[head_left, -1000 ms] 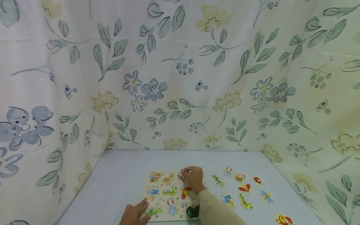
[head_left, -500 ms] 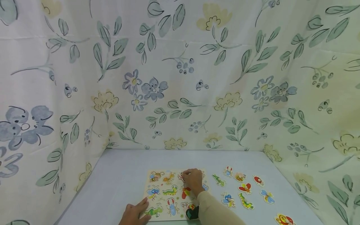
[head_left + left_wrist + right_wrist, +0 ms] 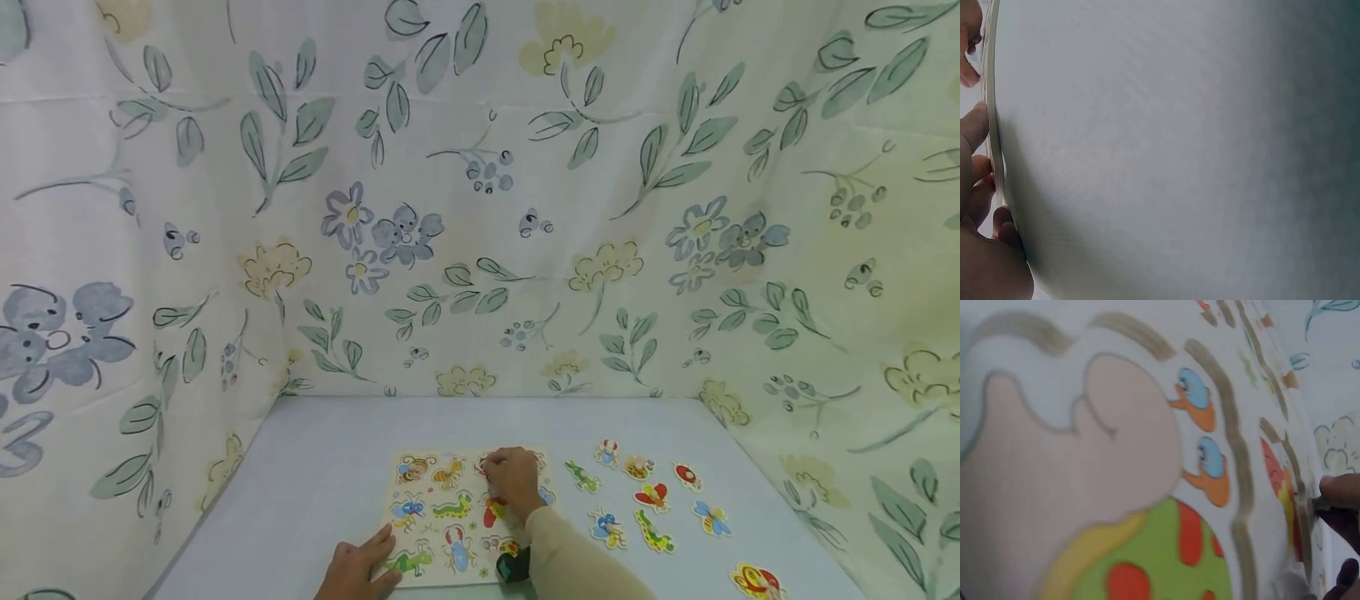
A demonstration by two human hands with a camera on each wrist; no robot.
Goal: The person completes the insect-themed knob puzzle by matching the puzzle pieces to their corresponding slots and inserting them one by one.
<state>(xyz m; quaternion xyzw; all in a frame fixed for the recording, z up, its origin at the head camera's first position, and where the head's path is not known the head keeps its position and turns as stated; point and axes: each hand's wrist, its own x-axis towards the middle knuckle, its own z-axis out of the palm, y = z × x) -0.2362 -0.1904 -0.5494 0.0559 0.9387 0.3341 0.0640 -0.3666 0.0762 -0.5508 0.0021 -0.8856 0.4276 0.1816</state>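
A pale puzzle board [image 3: 435,533] printed with colourful insects lies at the front middle of the table. My right hand [image 3: 513,475] reaches over its upper row, thumb and finger pinching a small puzzle piece [image 3: 484,469] above a reddish insect place. The fingers cover most of that piece; in the right wrist view only a greyish bit shows between the fingertips. My left hand [image 3: 358,568] rests on the board's near left corner, fingers on top and thumb along the front edge. In the left wrist view the fingers [image 3: 975,128] touch the board's edge.
Several loose insect pieces lie right of the board, among them a green caterpillar [image 3: 655,532], a blue mosquito-like insect [image 3: 607,528] and a ladybird [image 3: 687,477]. A red and yellow piece [image 3: 757,581] lies nearest the front. Floral cloth [image 3: 480,208] surrounds the table.
The right hand stays over the same place in the upper row, with only slight shifts of the fingers and piece. The left hand keeps its place on the board; the head view moves slightly.
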